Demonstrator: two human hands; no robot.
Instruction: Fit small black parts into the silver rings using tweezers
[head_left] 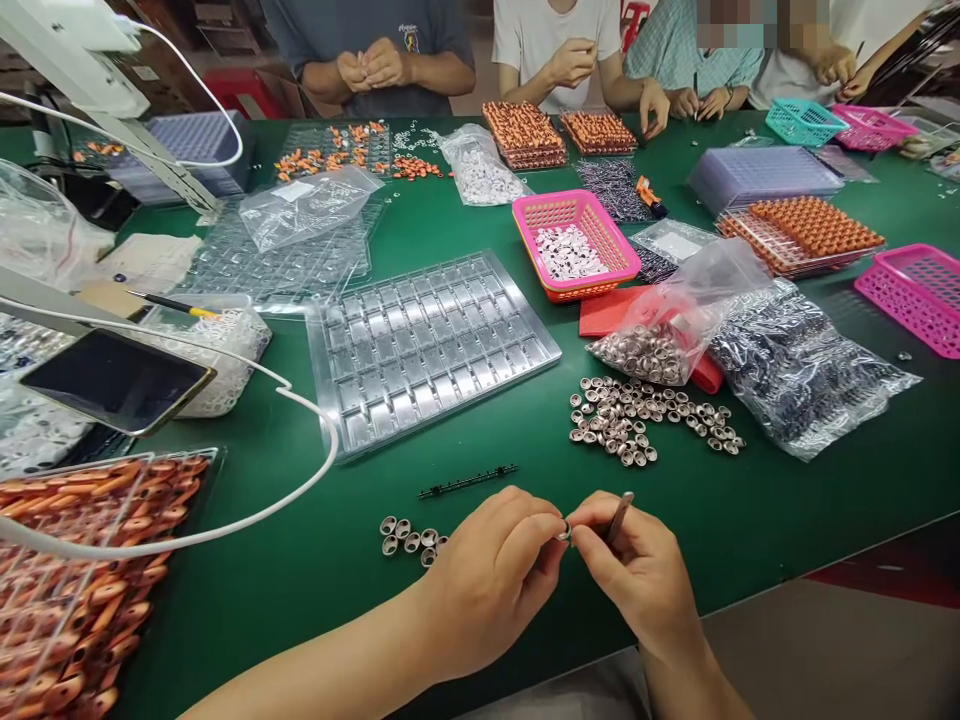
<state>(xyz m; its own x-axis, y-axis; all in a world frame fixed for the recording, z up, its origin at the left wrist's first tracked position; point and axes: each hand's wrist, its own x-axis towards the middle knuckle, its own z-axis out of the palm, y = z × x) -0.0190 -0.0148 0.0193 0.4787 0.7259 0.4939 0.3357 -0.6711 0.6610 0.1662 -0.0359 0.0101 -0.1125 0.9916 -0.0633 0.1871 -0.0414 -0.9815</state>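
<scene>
While both hands meet over the near edge of a broad green tabletop [300,560], work appears to be in progress on a single piece, with far more stock on hand than could yet have been handled. Taking the meeting fingertips as the clock's centre and twelve as straight away from the person, a rectangular clear plastic tray [435,345] with rows of moulded compartments lies at eleven. At two is a crinkled clear bag of dark contents [802,360]; at one, a clear plastic bag of small silver metal cups [649,352]. Nearer along one o'clock spreads a loose pile of round silver metal cups [611,428], probably the bulk of what remains.

The left hand [491,575] pinches with its fingertips, its thumb mostly hidden; the right hand [645,570] presses thumb and forefinger together at the same spot. At ten, a thin black notched strip [469,481] lies apart from the hands. At nine sits a small cluster of silver cups [412,542], about seven showing, one partly behind the left hand; these may be finished or merely set out, and I cannot tell which. A slim metal tool [620,517] is tucked in the right hand, angled upward. Smallest, at the centre, a shiny silver round piece [564,531], seemingly one such cup, is gripped between both hands, so this one looks unfinished.
</scene>
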